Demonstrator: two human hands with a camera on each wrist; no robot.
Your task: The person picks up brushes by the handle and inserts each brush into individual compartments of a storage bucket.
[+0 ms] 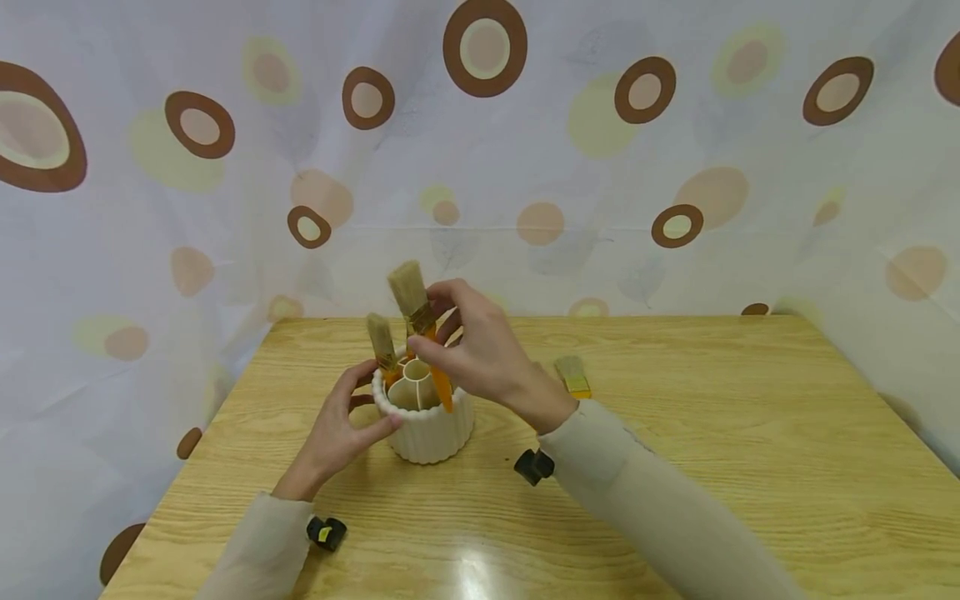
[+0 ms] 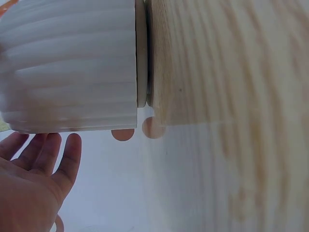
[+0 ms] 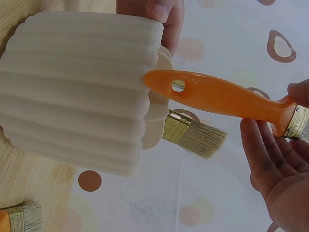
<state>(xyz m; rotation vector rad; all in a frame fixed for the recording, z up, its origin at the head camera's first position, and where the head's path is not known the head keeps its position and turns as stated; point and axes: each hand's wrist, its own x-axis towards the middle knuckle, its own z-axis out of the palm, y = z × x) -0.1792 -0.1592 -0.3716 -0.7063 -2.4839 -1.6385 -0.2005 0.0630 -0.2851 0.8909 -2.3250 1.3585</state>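
A white ribbed holder [image 1: 429,437] with inner compartments stands on the table. My left hand [image 1: 335,433] grips its rim from the left, thumb on the front, fingers round the far side. Between the thumb and fingers of my right hand [image 1: 483,346] is a paintbrush [image 3: 207,94], pinched near its metal band. Its bristles point up, and its orange handle hangs down with the tip at the holder's scalloped rim. Another paintbrush [image 1: 382,342] stands bristles up in the holder's left part. Behind the held one, a further brush [image 3: 193,135] rises from the holder, partly hidden in the head view.
A paintbrush [image 1: 573,377] lies on the wooden table [image 1: 712,433] to the right, its handle mostly hidden behind my right forearm. A cloth [image 1: 480,167] patterned with circles hangs behind the table and along its sides.
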